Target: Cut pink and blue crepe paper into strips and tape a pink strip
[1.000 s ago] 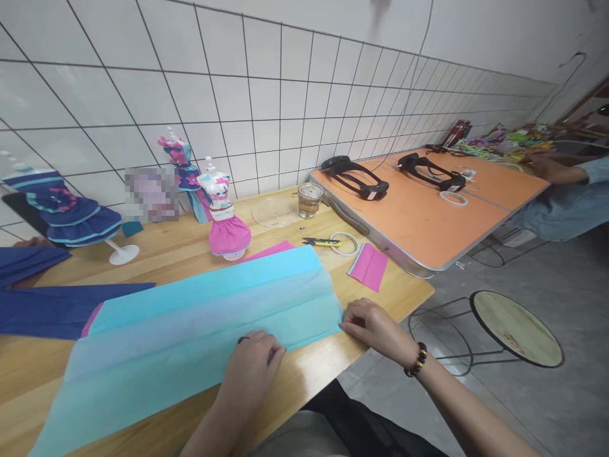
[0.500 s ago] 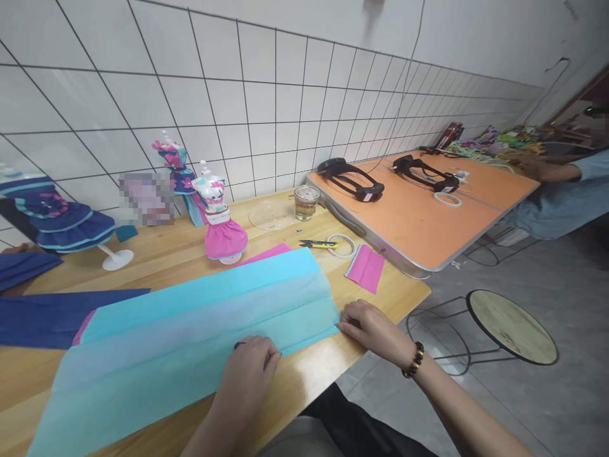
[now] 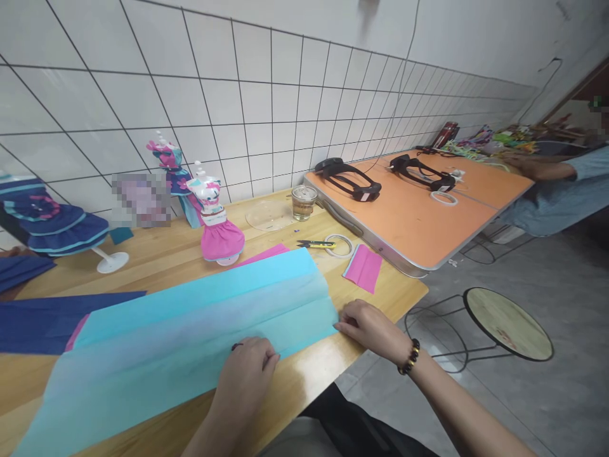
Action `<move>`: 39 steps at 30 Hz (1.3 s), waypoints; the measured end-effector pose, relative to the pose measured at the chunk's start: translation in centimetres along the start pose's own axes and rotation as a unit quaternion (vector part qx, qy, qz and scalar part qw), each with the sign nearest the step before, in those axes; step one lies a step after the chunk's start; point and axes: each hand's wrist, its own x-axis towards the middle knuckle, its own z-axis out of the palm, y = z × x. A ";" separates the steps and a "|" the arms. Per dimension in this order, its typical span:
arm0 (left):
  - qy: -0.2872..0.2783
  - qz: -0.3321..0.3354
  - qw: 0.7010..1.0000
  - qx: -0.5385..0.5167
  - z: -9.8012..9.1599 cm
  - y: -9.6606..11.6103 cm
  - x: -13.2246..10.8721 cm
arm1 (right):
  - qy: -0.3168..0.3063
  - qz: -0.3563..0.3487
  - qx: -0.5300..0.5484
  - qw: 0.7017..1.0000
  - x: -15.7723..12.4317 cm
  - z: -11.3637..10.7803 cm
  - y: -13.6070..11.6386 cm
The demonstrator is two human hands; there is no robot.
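Observation:
A large light-blue sheet, thin and crinkled like crepe paper or cloth, lies spread along the table's front edge. My left hand is curled over its front edge, thumb against the fingers; the fingertips are mostly hidden. At the sheet's near right corner, my right hand pinches the edge between thumb and fingers. Beyond the right hand lies a small pink piece with a pale-blue border. Part of another pink piece shows from under the sheet's far edge.
Yellow-handled thread snips, a tape roll and a glass stand behind the sheet. Small dress forms, one with a pink skirt, line the wall. Black headsets lie on the orange table. Another person's arm is far right.
The view has shifted slightly. A narrow turned-up strip along the sheet's front edge between my hands now looks flatter. Both hands stay in nearly the same place.

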 end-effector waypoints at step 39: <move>0.028 -0.007 1.000 0.010 0.2 0.3 0.0 | 0.005 0.019 0.021 1.000 -0.2 0.3 0.2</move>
